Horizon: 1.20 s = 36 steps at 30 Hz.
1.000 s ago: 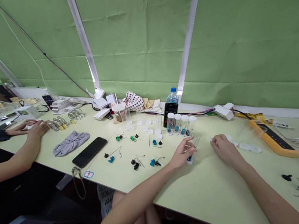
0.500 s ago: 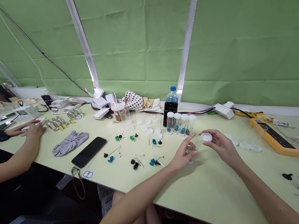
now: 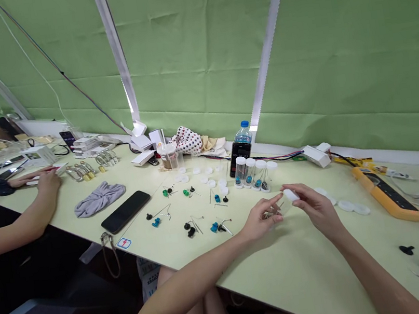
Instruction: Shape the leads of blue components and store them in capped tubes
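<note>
The left hand (image 3: 260, 218) has a tight grip, its fingertips closed on a clear plastic tube (image 3: 278, 208) that lies nearly level, its long axis pointing toward 2 o'clock. The right hand (image 3: 313, 207) pinches a white cap (image 3: 290, 195) at the tube's far end, the two touching. Open desk (image 3: 289, 266) runs from the hands at 6 o'clock to the front edge. Upright capped tubes (image 3: 251, 174) stand at 12 o'clock, small blue and black parts (image 3: 216, 227) lie at 9, and loose white caps (image 3: 353, 206) at 3.
</note>
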Each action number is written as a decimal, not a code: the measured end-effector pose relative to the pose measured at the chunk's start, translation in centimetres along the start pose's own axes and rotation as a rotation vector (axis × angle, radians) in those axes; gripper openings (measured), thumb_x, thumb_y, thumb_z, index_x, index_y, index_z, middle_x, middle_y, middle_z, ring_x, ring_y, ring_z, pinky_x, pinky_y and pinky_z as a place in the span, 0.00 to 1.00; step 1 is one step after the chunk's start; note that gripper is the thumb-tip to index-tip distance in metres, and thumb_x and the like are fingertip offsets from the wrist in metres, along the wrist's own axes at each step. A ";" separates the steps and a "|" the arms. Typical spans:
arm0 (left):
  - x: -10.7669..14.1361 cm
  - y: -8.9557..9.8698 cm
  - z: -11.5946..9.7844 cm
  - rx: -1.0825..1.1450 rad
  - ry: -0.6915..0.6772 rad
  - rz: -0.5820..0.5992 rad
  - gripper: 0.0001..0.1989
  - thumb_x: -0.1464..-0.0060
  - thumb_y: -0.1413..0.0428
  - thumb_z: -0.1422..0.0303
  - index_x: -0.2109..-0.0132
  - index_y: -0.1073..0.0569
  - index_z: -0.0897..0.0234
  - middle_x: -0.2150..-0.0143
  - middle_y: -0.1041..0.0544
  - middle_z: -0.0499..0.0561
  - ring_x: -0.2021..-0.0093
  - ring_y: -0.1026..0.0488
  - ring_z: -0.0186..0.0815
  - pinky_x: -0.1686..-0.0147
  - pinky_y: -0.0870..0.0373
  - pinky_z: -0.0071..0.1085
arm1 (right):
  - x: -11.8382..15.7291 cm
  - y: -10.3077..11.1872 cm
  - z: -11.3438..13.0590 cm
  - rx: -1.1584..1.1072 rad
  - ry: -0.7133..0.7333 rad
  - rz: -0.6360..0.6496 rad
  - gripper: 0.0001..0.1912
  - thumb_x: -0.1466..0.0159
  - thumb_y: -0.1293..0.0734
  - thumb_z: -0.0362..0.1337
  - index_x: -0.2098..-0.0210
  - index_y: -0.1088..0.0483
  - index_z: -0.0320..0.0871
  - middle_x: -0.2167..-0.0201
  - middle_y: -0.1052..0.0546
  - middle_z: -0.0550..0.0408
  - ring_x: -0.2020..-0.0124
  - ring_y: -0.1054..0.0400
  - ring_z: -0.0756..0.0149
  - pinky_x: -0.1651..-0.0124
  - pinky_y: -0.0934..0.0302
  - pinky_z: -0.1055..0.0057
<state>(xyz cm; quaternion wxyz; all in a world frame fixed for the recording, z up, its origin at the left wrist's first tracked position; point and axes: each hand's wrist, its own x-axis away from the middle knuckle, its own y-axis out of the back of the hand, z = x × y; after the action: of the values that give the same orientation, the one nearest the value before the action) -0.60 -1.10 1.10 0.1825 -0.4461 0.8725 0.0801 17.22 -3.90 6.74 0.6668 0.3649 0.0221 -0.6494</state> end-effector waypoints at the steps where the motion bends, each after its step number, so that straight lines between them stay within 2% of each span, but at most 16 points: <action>1: 0.0 0.0 0.1 0.007 0.007 -0.002 0.30 0.51 0.43 0.64 0.40 0.40 0.50 0.61 0.37 0.50 0.58 0.35 0.34 0.57 0.36 0.33 | 0.0 0.0 0.1 0.015 0.018 0.011 0.17 0.37 0.39 0.44 0.51 0.33 0.49 0.52 0.30 0.50 0.53 0.36 0.58 0.54 0.40 0.65; 6: 0.0 -0.1 0.5 0.030 0.020 -0.015 0.30 0.51 0.42 0.64 0.41 0.39 0.51 0.61 0.38 0.50 0.58 0.35 0.34 0.58 0.36 0.33 | -0.1 0.1 0.2 0.092 0.068 0.042 0.18 0.36 0.42 0.43 0.48 0.33 0.51 0.52 0.31 0.51 0.51 0.37 0.58 0.52 0.41 0.65; 12: -0.1 0.0 0.8 0.079 0.001 -0.011 0.30 0.52 0.42 0.63 0.41 0.39 0.51 0.61 0.37 0.50 0.58 0.35 0.34 0.56 0.36 0.34 | 0.1 -0.1 -0.1 0.121 0.085 0.060 0.18 0.35 0.42 0.42 0.46 0.35 0.51 0.53 0.32 0.51 0.54 0.36 0.61 0.55 0.40 0.66; 20: -0.1 0.1 1.0 0.186 0.018 -0.037 0.30 0.54 0.40 0.62 0.42 0.36 0.54 0.62 0.37 0.50 0.63 0.37 0.30 0.60 0.37 0.31 | 0.1 -1.7 -0.1 0.169 0.143 -0.035 0.18 0.34 0.45 0.43 0.47 0.35 0.50 0.52 0.32 0.50 0.51 0.36 0.59 0.52 0.41 0.65; 24: -0.1 0.1 0.4 0.282 0.074 -0.070 0.28 0.56 0.40 0.58 0.47 0.30 0.60 0.63 0.36 0.51 0.65 0.38 0.29 0.64 0.39 0.28 | 0.3 -2.7 -0.4 0.246 0.195 -0.044 0.19 0.36 0.41 0.44 0.46 0.38 0.48 0.52 0.33 0.48 0.51 0.37 0.56 0.53 0.39 0.61; 26: -0.1 0.1 -0.1 0.353 0.096 -0.103 0.25 0.53 0.44 0.53 0.53 0.26 0.65 0.65 0.35 0.51 0.66 0.37 0.30 0.64 0.40 0.29 | 0.5 -3.4 -0.7 0.297 0.273 -0.081 0.23 0.38 0.37 0.43 0.45 0.40 0.48 0.52 0.33 0.47 0.50 0.38 0.54 0.51 0.40 0.56; 30: -0.2 0.2 -1.2 0.439 0.167 -0.139 0.32 0.52 0.54 0.42 0.62 0.26 0.69 0.69 0.33 0.52 0.65 0.34 0.33 0.64 0.38 0.29 | 0.7 -5.0 -1.3 0.360 0.394 -0.177 0.33 0.43 0.32 0.40 0.42 0.48 0.47 0.50 0.35 0.45 0.49 0.40 0.50 0.50 0.42 0.47; 32: -0.4 0.5 -1.8 0.415 0.220 -0.145 0.32 0.54 0.54 0.41 0.64 0.27 0.68 0.69 0.31 0.53 0.65 0.33 0.34 0.66 0.38 0.29 | 0.8 -5.8 -1.2 0.383 0.404 -0.211 0.35 0.44 0.31 0.39 0.41 0.49 0.47 0.49 0.36 0.44 0.48 0.41 0.49 0.50 0.41 0.46; 36: -0.9 0.9 -3.0 0.394 0.255 -0.126 0.29 0.56 0.48 0.44 0.65 0.29 0.70 0.68 0.29 0.54 0.66 0.32 0.35 0.67 0.38 0.29 | 0.7 -6.9 -0.5 0.409 0.402 -0.266 0.34 0.43 0.33 0.35 0.41 0.50 0.47 0.47 0.41 0.43 0.46 0.43 0.49 0.49 0.41 0.46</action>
<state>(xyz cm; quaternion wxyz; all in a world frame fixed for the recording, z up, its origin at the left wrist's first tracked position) -1.53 -0.82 4.15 0.1592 -0.4618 0.8577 -0.1602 11.43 -3.48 2.84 0.4710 0.6063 0.0699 -0.6369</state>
